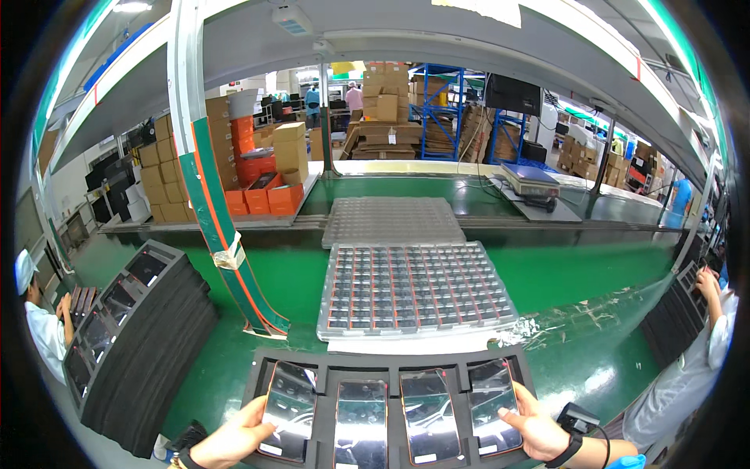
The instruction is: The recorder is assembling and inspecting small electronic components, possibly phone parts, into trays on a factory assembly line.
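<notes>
Four phones (431, 414) lay in a black tray (398, 361) on the green desk (578, 273). I had the left hand's (234, 438) fingers clamped on the leftmost phone (291, 402), the right hand's (541, 430) on the rightmost phone (488, 399). Beyond, I saw a clear compartmented tray (414, 331).

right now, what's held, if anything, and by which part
Cannot tell; the grip is hidden: left hand and right hand lay thumbs over outer sides of two glossy, dark rectangular phones.
</notes>
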Demonstrator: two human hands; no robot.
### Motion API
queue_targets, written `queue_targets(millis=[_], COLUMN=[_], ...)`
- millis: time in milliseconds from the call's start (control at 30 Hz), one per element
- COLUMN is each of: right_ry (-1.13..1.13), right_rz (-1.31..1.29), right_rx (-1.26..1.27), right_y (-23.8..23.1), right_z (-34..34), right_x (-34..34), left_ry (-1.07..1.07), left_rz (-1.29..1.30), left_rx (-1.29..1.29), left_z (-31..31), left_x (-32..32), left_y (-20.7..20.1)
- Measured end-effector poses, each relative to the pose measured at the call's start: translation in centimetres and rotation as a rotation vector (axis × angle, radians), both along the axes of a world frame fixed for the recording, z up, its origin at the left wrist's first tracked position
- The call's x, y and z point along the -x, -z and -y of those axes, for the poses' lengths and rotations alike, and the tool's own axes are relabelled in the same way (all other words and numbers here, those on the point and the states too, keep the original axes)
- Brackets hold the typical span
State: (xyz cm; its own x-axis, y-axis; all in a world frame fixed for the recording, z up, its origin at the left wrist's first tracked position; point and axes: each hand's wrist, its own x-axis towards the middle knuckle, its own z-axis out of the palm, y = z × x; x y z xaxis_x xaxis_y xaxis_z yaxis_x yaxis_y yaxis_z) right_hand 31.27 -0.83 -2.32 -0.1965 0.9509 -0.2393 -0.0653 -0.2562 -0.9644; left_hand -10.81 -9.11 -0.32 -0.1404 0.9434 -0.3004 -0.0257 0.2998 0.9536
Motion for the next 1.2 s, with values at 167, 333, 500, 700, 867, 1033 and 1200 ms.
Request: queue_targets(millis=[167, 333, 500, 700, 867, 1033, 1200], right_ry=[-0.095, -0.124, 0.002, -0.132, 0.086, 0.265, 0.632], right_rz=[0.042, 0.368, 0.512, -0.061, -0.452, -0.517, -0.559], right_rx=[-0.167, -0.416, -0.623, 0.009, 0.299, 0.337, 0.288], right_y=[0.0, -2.7, -0.7, 7.4, 8.9, 9.6, 9.7], right_z=[0.6, 0.8, -4.8, -7.4, -4.7, -0.2, 10.3], right_x=[-1.3, -3.2, -7.7, -5.8, -6.9, -12.9, -21.3], left_ry=[0.017, -0.116, -0.197, -0.043, 0.144, 0.327, 0.555], left_rz=[0.029, -0.686, -0.486, 0.140, 0.161, 0.200, 0.282], left_rx=[-0.080, -0.404, -0.255, 0.124, 0.142, 0.157, 0.191], left_z=[2.1, 2.5, 5.6, 0.6, -3.6, -6.2, -8.5], left_x=[-0.2, 3.5, 7.3, 6.1, 0.7, -5.2, -11.6], left_y=[0.2, -1.1, 6.8, 11.8, 9.3, 7.4, 6.2])
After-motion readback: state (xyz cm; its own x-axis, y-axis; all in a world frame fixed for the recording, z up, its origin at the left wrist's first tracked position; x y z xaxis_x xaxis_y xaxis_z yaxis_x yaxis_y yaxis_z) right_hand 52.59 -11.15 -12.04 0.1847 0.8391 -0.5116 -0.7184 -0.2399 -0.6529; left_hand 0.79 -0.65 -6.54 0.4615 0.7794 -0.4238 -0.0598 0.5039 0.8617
